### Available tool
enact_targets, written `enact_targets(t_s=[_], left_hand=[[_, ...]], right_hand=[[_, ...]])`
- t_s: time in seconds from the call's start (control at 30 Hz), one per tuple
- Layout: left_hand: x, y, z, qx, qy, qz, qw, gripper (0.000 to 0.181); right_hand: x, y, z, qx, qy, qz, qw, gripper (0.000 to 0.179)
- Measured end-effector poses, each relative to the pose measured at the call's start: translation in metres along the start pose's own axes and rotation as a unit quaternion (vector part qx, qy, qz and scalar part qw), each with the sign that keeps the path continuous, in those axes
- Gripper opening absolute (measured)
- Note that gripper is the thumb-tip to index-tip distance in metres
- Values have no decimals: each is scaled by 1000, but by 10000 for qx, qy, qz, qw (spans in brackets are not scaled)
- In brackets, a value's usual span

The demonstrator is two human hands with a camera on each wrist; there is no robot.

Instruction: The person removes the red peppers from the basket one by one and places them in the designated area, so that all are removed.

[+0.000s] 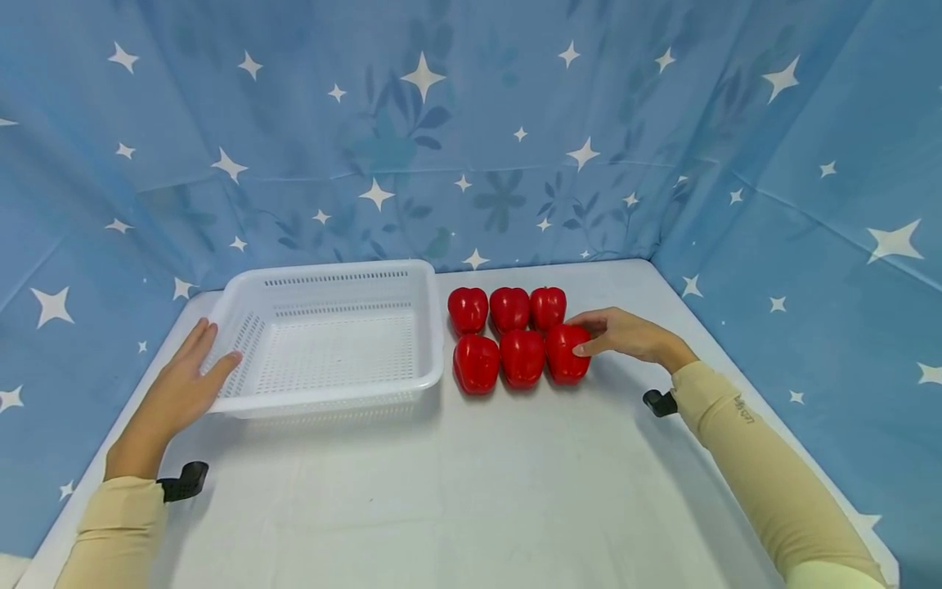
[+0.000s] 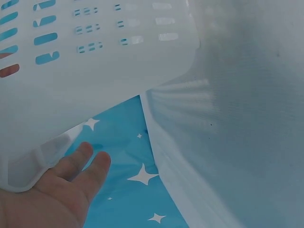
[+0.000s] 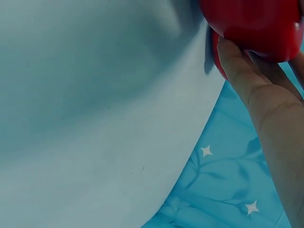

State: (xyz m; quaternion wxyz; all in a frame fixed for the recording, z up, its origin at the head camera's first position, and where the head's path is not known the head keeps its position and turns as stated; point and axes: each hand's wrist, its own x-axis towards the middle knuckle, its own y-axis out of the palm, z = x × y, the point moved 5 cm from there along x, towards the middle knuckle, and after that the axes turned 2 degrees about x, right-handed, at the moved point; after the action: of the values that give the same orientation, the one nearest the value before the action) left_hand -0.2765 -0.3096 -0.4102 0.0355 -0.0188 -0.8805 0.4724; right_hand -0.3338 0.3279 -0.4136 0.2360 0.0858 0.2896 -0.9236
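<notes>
On the left of the table stands a white perforated plastic basket (image 1: 324, 401) with nothing in it. My left hand (image 1: 177, 388) lies against its left rim, fingers fairly straight and thumb spread over the edge. In the left wrist view, two extended fingers (image 2: 97, 173) show beside the basket wall (image 2: 95, 90). Several glossy red bell peppers stand in two rows right of the basket. My right hand (image 1: 625, 334) holds the front-row right pepper (image 1: 565, 360) between thumb and fingers. The right wrist view shows that pepper (image 3: 256, 23) close up, partly out of frame.
Beside the held one stand a front-middle pepper (image 1: 522, 360) and a front-left pepper (image 1: 476, 366). More peppers (image 1: 509, 309) form the back row. The white tabletop (image 1: 441, 491) ends at a blue star-patterned curtain (image 1: 471, 123) behind and on both sides.
</notes>
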Motion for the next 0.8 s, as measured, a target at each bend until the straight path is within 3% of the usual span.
enact_targets(t_s=[0.57, 0.8], left_hand=[[-2, -4, 3, -56, -115, -377, 9992, 81], [-1, -13, 0, 307, 53, -190, 9993, 83]], right_hand=[[4, 1, 5, -47, -211, -106, 9997, 72], [1, -15, 18, -146, -349, -507, 9980, 64]])
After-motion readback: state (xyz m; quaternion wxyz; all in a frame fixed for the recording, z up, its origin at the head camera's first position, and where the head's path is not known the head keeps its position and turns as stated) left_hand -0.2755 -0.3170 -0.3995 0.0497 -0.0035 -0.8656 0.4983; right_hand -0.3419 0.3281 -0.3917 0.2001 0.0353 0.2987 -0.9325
